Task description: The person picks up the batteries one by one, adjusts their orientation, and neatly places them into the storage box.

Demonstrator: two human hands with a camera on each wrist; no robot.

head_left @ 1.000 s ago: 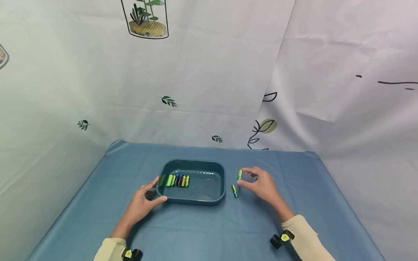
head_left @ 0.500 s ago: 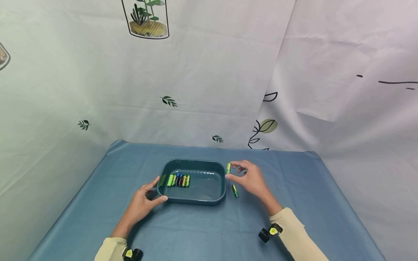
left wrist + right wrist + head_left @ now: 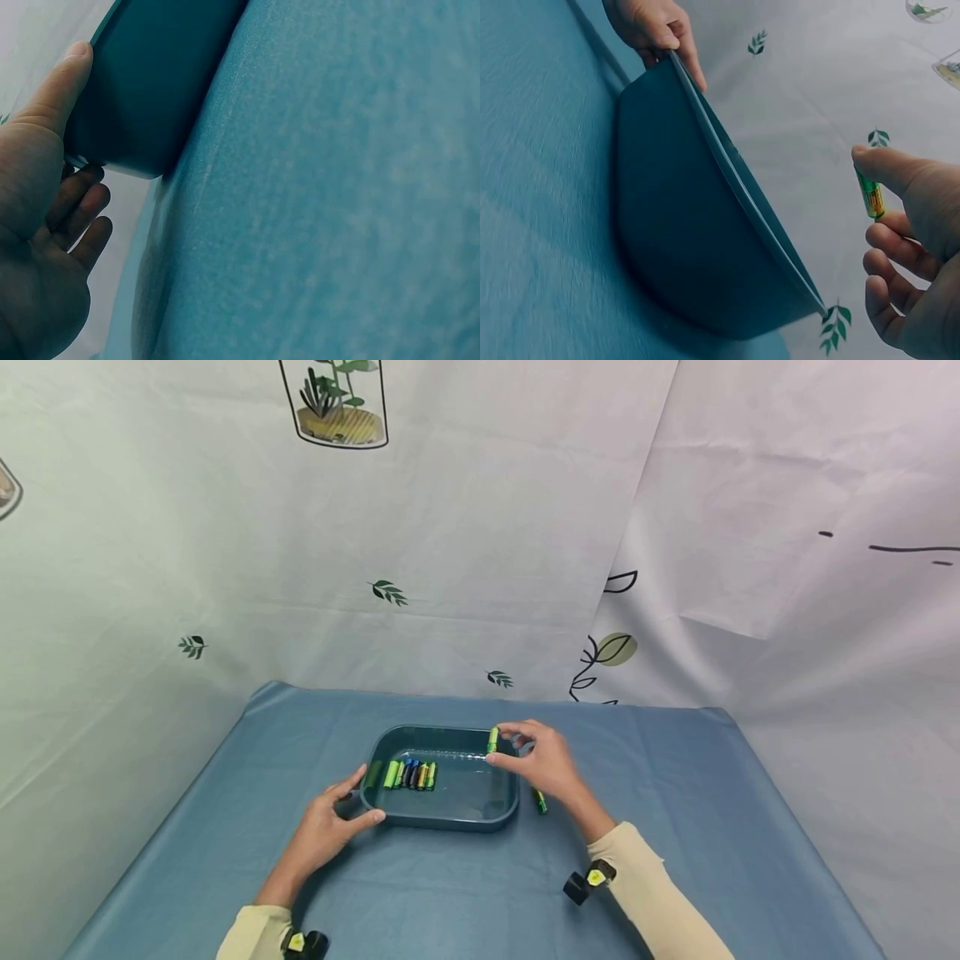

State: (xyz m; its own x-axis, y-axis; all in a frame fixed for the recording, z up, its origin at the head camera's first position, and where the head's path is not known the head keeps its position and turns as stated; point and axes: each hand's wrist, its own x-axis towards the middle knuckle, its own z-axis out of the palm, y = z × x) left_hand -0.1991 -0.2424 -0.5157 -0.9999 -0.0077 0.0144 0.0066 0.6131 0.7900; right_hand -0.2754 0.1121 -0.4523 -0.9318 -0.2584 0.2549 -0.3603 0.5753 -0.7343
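Note:
In the head view a dark green rectangular tray [image 3: 450, 823] lies on the cloth, with a row of several green, dark and gold batteries [image 3: 409, 775] inside at its left. My left hand [image 3: 324, 827] holds the tray's left end, thumb at the front rim and forefinger along the side. Between thumb and fingertips my right hand [image 3: 542, 758] pinches a green battery [image 3: 492, 740], upright, over the tray's right end. The right wrist view shows this battery [image 3: 871, 196] with its yellow label. Another green battery [image 3: 540, 802] rests on the cloth right of the tray, partly hidden by the right hand.
A blue cloth [image 3: 465, 893] covers the table. Behind and beside it hang pale sheets [image 3: 480, 527] printed with leaves and jars. Each wrist wears a small black camera [image 3: 579, 887].
My right hand has moved left with the pinched battery, from beside the tray to over its right end. My left hand and the tray have stayed in place.

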